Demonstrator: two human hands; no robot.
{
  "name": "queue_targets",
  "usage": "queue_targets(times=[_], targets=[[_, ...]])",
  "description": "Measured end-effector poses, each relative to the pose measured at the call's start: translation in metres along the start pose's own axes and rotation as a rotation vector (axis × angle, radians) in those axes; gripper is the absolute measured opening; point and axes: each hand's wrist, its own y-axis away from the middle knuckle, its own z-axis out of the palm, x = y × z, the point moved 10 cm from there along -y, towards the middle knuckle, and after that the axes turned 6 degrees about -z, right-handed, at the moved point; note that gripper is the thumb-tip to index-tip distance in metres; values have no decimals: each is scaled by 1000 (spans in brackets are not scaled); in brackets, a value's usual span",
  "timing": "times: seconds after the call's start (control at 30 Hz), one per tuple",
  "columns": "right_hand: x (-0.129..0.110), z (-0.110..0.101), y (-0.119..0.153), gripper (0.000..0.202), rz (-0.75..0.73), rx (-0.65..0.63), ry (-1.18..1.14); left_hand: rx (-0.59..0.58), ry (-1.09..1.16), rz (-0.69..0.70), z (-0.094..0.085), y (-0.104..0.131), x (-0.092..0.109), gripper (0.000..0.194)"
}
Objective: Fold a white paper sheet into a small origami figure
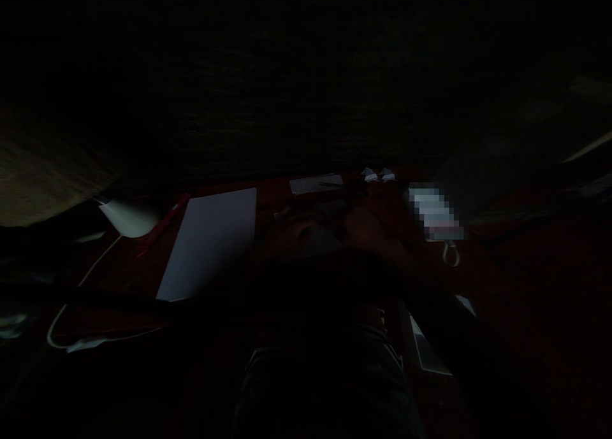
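The view is very dark. My left hand (pixel 291 232) and my right hand (pixel 366 229) are close together over a reddish table (pixel 272 200), with a dim sheet of paper (pixel 318 243) between them. Their fingers are too dark to make out, so the grip on the paper is unclear. A stack of white paper (pixel 215 235) lies left of my left hand. Beyond the hands is a paper strip (pixel 308 184) with a thin dark object on it. Two small folded paper pieces (pixel 370 174) stand at the far edge.
At the left are a white lamp-like object (pixel 129 219) with a cord (pixel 98 260) and a red long item (pixel 165 225). A blurred-out pale rectangle (pixel 435 211) with a loop lies at the right. White-edged flat objects (pixel 430 353) are at the lower right.
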Motion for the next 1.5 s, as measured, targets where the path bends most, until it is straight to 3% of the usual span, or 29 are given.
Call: queue_targets(times=[0.2,0.73,0.97,1.27,1.5], targets=[[-2,-1,1,35,51,-63,94,0,-66,-4,0,1,-1,51],[-3,-2,2,38,58,-47,109,-7,-148,-24,-5,1,1,41],[-1,-1,2,41,62,-50,91,-4,-161,-59,-4,2,0,52],[2,6,0,50,92,-95,122,-22,-183,-80,3,3,-3,50],[-1,6,-2,57,58,-36,53,-36,-185,-96,0,2,-3,50]])
